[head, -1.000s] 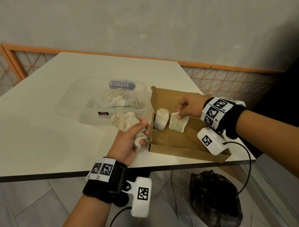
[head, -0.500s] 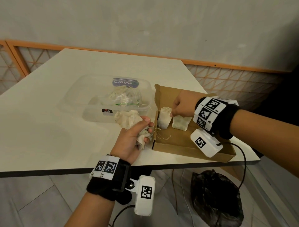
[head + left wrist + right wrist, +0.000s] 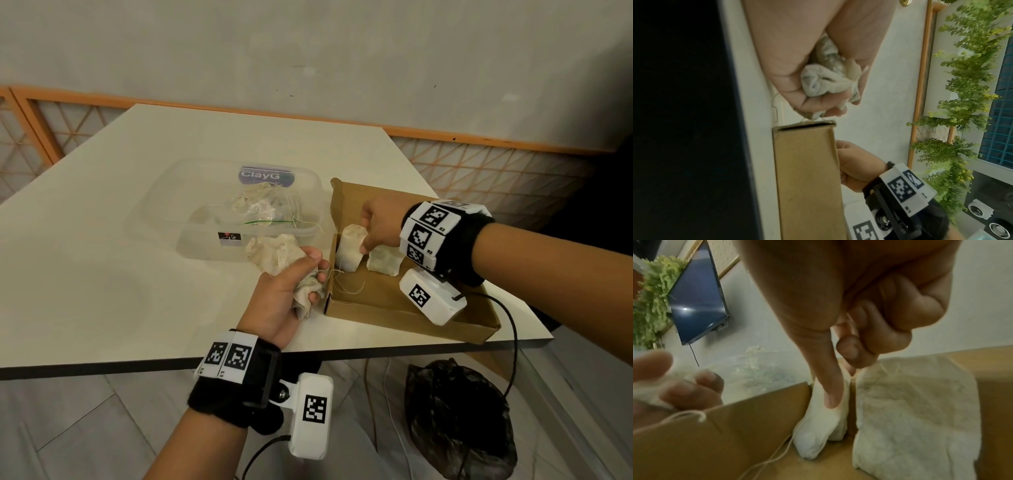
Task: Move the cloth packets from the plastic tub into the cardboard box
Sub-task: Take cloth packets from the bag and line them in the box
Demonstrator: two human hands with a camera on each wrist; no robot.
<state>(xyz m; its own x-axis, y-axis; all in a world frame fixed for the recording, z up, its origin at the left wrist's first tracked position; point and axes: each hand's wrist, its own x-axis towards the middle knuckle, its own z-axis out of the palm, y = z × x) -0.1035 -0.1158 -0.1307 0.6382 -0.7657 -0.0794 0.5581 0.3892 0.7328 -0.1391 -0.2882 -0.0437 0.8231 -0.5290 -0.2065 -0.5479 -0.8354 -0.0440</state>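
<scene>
Right hand (image 3: 378, 224) is down inside the cardboard box (image 3: 383, 298), thumb laid along the front of the upright white packet (image 3: 349, 251) by the box's left wall, the other fingers curled at its top, so it looks pinched between thumb and fingers, though the exact grip at the back is hidden. Just beside it leans a second, flatter packet (image 3: 383, 262), the two close or touching. Left hand (image 3: 287, 291) waits over the table (image 3: 102, 274) right at the box's near-left corner, fist closed round a crumpled bundle of packets (image 3: 274, 255), cloth spilling out top and bottom. More packets (image 3: 260, 207) sit in the clear plastic tub (image 3: 171, 209) behind, so there's a fair way to go. Now the risks, as I read them: loose threads (image 3: 346, 286) trail from the left-hand bundle over the box wall and onto the box floor, and if that hand lifts away sharply a thread could snag the cardboard edge or drag a placed packet. The upright packet stands on a narrow end; let go carelessly and it may topple onto its neighbour. And that left fist holds several soft pieces at once, so a loosened grip could drop one on the table short of the box.
</scene>
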